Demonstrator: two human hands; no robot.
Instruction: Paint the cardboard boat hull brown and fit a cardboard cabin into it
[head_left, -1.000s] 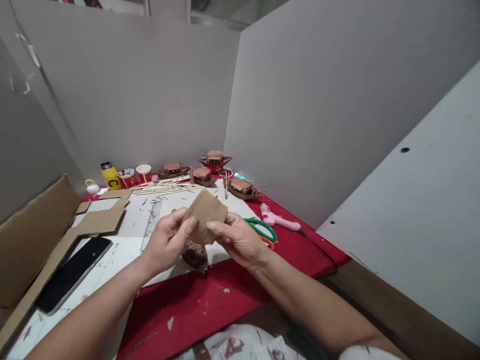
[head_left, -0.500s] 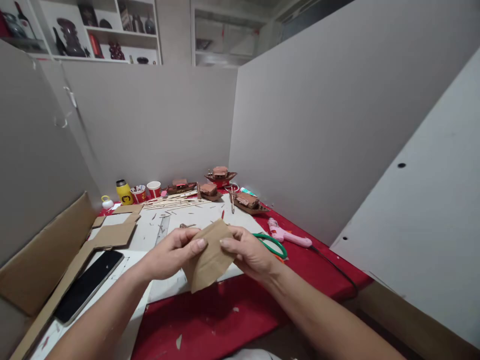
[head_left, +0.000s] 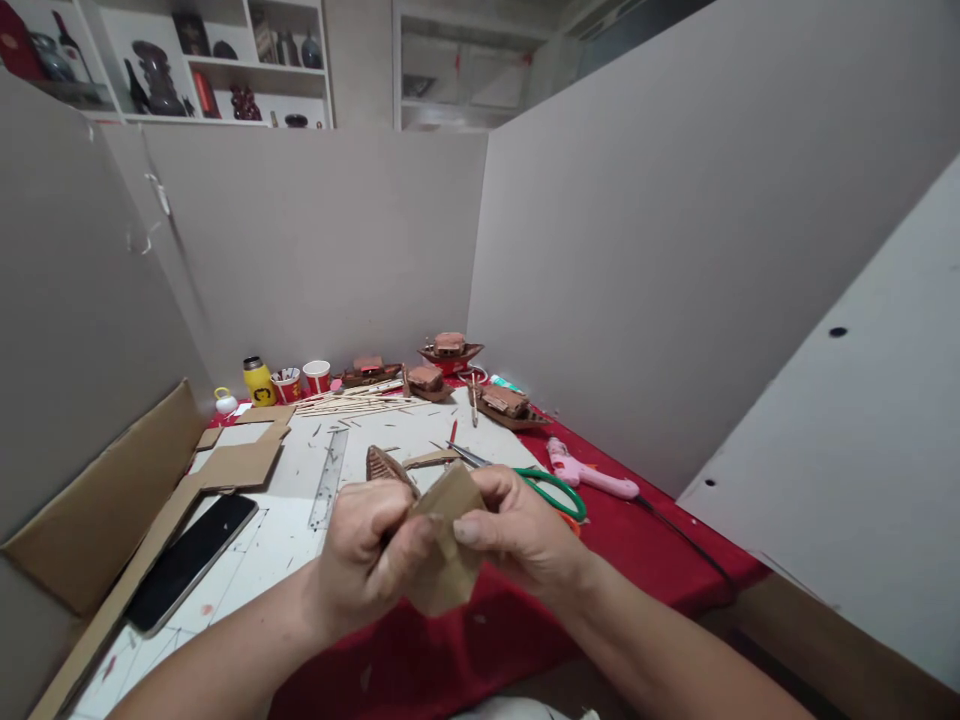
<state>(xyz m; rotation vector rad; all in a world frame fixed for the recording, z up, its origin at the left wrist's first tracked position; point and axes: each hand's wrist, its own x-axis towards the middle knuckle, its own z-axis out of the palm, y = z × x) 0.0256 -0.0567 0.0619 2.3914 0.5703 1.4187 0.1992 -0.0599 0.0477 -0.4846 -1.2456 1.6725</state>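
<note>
Both hands grip a small piece of brown cardboard (head_left: 448,565) above the front of the table. My left hand (head_left: 375,545) is closed on its left side, thumb on the near face. My right hand (head_left: 521,530) pinches the right side, with the thumb on top and the fingers hidden behind. The piece looks bent between them. Just beyond my left hand lies a small brown model boat hull (head_left: 386,468), partly covered by that hand. Green-handled scissors (head_left: 559,490) lie beyond my right hand, their blades pointing away to the left.
A pink glue gun (head_left: 592,475) with a black cord lies on the right. Several finished model boats (head_left: 502,402), thin wooden sticks (head_left: 349,403), paper cups (head_left: 316,376) and a yellow bottle (head_left: 259,382) stand farther back. To the left are a ruler (head_left: 328,480), a phone (head_left: 191,562) and cardboard strips (head_left: 244,465).
The cardboard has turned and bent between my hands, showing a narrower face. My left hand has curled tighter and moved right. The boat hull and scissor blades show more now.
</note>
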